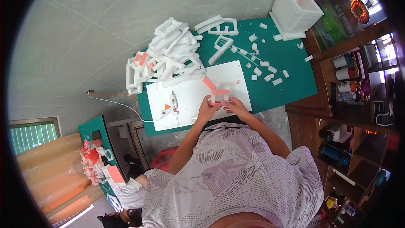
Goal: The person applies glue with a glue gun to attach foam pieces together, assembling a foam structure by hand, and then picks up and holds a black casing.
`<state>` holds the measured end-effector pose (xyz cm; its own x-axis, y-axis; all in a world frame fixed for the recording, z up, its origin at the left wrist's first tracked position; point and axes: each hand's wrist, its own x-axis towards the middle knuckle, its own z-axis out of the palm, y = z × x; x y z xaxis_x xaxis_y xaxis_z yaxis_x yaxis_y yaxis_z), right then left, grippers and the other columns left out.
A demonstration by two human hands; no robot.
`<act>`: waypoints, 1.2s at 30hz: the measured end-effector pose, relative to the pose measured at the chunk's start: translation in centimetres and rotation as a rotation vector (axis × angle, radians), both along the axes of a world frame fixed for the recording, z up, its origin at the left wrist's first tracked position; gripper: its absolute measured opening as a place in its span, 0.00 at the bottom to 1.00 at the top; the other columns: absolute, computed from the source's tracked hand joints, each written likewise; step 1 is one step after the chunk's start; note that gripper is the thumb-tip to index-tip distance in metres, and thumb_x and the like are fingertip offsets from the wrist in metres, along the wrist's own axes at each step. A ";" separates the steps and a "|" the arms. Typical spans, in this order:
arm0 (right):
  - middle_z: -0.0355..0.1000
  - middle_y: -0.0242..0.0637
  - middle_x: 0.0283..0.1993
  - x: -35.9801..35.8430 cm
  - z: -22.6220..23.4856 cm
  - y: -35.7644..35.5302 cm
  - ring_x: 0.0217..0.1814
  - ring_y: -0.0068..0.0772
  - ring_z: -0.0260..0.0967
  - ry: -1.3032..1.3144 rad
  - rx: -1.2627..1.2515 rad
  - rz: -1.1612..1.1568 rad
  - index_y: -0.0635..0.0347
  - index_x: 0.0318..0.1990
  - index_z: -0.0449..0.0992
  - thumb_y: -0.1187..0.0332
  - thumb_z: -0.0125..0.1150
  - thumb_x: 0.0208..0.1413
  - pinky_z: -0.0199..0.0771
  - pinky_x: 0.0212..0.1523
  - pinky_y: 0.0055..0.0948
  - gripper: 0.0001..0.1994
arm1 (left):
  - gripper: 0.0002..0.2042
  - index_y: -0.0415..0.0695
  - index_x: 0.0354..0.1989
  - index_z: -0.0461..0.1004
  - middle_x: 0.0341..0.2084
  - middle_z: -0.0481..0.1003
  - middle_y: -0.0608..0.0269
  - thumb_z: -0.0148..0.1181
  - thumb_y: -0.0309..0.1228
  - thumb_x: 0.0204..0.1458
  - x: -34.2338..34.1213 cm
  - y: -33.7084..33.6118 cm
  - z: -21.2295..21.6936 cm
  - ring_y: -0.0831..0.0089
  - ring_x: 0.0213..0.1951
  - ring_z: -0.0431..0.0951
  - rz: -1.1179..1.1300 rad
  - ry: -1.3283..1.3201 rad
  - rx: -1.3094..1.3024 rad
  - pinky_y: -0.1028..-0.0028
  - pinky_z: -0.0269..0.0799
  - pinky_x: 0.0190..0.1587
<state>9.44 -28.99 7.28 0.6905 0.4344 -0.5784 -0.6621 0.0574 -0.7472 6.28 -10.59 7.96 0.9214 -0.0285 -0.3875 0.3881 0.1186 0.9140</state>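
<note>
Over the near edge of the white board [198, 93], I hold a small frame of pink and white foam pieces [220, 92] between both hands. My left hand [207, 109] is closed on its left side. The fingers of my right hand [237, 108] are closed on the right side and lower edge. Just beyond it lies a loose pink foam strip [208, 84], close to the frame's top bar. To the left, a white glue gun [173, 104] with an orange part rests on the board, its cord trailing left. My fingers partly hide the frame's lower edge.
White foam frames [177, 50] are heaped at the table's back left. Small foam blocks [264, 63] scatter over the green tabletop [291, 80] to the right. A white foam box [295, 12] stands at the far right corner, by dark shelves [312, 101]. Another person [130, 194] is at lower left.
</note>
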 end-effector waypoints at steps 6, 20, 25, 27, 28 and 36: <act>0.68 0.33 0.45 0.7 -1.5 -1.2 0.48 0.25 0.65 -0.002 0.020 0.014 0.60 0.44 0.71 0.61 0.59 0.55 0.68 0.45 0.28 0.14 | 0.28 0.36 0.55 0.54 0.32 0.77 0.53 0.63 0.26 0.48 0.0 0.3 2.2 0.72 0.35 0.78 -0.091 -0.077 0.221 0.75 0.73 0.37; 0.68 0.30 0.47 4.1 -5.0 -6.6 0.51 0.24 0.62 0.158 0.108 -0.599 0.57 0.48 0.69 0.65 0.53 0.58 0.62 0.51 0.32 0.12 | 0.27 0.34 0.52 0.51 0.31 0.78 0.51 0.60 0.21 0.48 -1.5 5.3 -0.4 0.74 0.34 0.77 0.125 -0.016 0.159 0.77 0.72 0.37; 0.69 0.30 0.46 6.4 -2.1 -8.5 0.47 0.25 0.64 0.030 -0.159 -0.206 0.56 0.47 0.71 0.62 0.57 0.55 0.63 0.49 0.30 0.14 | 0.25 0.35 0.50 0.56 0.28 0.78 0.53 0.62 0.21 0.44 -2.1 8.0 -0.1 0.73 0.30 0.78 0.095 -0.014 0.221 0.78 0.73 0.35; 0.69 0.31 0.45 7.1 -2.9 -7.6 0.46 0.25 0.65 -0.014 -0.230 -0.083 0.56 0.47 0.71 0.61 0.58 0.54 0.63 0.48 0.30 0.15 | 0.26 0.35 0.50 0.56 0.27 0.78 0.53 0.62 0.21 0.44 -1.8 7.6 -0.2 0.74 0.30 0.78 0.096 -0.016 0.188 0.78 0.72 0.35; 0.70 0.31 0.44 7.2 -3.4 -6.8 0.46 0.25 0.65 -0.027 -0.264 -0.034 0.58 0.46 0.72 0.59 0.60 0.52 0.65 0.46 0.29 0.17 | 0.26 0.34 0.52 0.52 0.29 0.78 0.51 0.58 0.18 0.46 -1.8 7.2 -0.3 0.74 0.31 0.78 0.072 -0.006 0.184 0.78 0.73 0.35; 0.73 0.38 0.37 6.0 -6.5 -0.4 0.32 0.32 0.71 -0.386 -0.348 0.183 0.65 0.44 0.72 0.57 0.66 0.45 0.71 0.34 0.29 0.23 | 0.26 0.34 0.50 0.55 0.26 0.78 0.55 0.62 0.23 0.46 -3.0 6.0 -2.5 0.75 0.29 0.78 0.146 0.001 0.094 0.78 0.73 0.34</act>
<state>15.40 -29.36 0.81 0.8121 0.3953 -0.4293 -0.3126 -0.3264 -0.8920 3.26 -4.57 5.49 0.9128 0.1417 -0.3830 0.3738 0.0878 0.9233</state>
